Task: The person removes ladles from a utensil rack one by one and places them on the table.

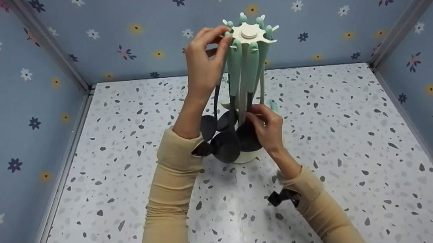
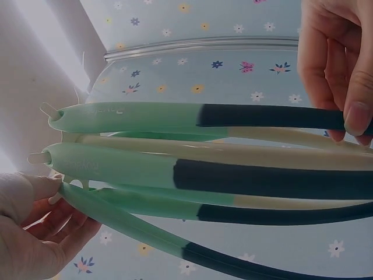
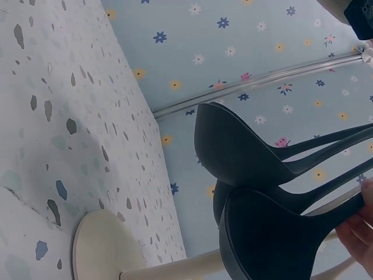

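A cream utensil stand [image 1: 240,36] holds several kitchen utensils with mint-green handles [image 1: 251,64] and dark heads, hanging round its top ring. My left hand [image 1: 204,59] is at the ring's left side, thumb and fingers pinching the top end of one green-handled utensil [image 2: 125,217]. Lower down, my right hand [image 1: 270,126] pinches the dark neck of a ladle [image 3: 271,233] between thumb and fingers. Other dark heads [image 1: 225,147] hang beside that ladle. The head of the utensil in my left hand cannot be told apart with certainty.
The round cream base [image 3: 102,248] stands on a speckled white table [image 1: 129,213]. Behind my right hand, part of another mint-green object [image 1: 273,105] shows, mostly hidden. Flower-patterned panels [image 1: 165,29] with metal edge strips [image 1: 47,47] enclose the table's back and sides.
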`<state>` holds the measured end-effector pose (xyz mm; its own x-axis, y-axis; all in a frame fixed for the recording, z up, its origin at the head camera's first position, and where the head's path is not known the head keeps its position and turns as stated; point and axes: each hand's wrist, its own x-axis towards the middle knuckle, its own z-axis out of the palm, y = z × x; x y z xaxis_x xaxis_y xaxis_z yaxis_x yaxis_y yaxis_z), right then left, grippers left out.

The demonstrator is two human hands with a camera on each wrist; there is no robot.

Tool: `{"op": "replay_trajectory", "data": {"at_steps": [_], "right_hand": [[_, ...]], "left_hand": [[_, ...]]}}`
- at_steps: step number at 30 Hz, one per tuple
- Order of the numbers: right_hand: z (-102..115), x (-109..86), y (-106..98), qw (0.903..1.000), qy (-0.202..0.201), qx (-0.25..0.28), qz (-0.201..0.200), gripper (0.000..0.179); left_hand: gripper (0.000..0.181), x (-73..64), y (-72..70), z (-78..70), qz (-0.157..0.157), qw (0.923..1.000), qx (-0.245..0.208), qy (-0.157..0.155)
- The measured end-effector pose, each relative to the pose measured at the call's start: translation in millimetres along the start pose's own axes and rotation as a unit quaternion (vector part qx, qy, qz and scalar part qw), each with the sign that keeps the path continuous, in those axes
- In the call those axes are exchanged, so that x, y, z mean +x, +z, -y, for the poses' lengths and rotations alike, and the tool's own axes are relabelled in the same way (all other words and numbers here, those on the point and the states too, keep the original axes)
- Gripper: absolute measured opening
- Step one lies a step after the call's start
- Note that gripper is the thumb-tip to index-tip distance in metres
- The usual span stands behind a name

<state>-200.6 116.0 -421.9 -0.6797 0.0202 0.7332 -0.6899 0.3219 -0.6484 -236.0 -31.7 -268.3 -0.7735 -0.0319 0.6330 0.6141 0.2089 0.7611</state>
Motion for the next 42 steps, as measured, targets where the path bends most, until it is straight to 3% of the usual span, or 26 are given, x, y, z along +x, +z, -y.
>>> {"op": "replay_trajectory", "data": {"at_steps": [9, 16, 21, 35, 42], "right_hand": [[-3, -1.5, -3, 0.9997, -0.015, 0.004, -0.018, 0.010], [-22, -6.3, -3, 0.9994, -0.012, 0.003, -0.032, 0.010], [-2, -0.2, -6, 0.9986, -0.033, -0.002, -0.040, 0.013], [4, -1.8, -11, 0.9983, -0.048, 0.008, -0.031, 0.014], [8, -4.1, -19, 0.9987, -0.033, 0.029, -0.024, 0.014]], "left_hand": [[0.019, 0.9, 0.8, 0.0, -0.002, 1.0000, -0.002, 0.000], [0.019, 1.3, 1.8, 0.3, -0.003, 0.9999, -0.011, -0.010], [0.019, 1.6, 2.1, 1.1, -0.005, 0.9999, -0.008, -0.003], [0.019, 1.1, 2.3, 3.4, -0.008, 0.9999, 0.003, 0.006], [0.018, 1.7, 2.6, 2.7, -0.009, 0.9999, -0.007, 0.003]]}}
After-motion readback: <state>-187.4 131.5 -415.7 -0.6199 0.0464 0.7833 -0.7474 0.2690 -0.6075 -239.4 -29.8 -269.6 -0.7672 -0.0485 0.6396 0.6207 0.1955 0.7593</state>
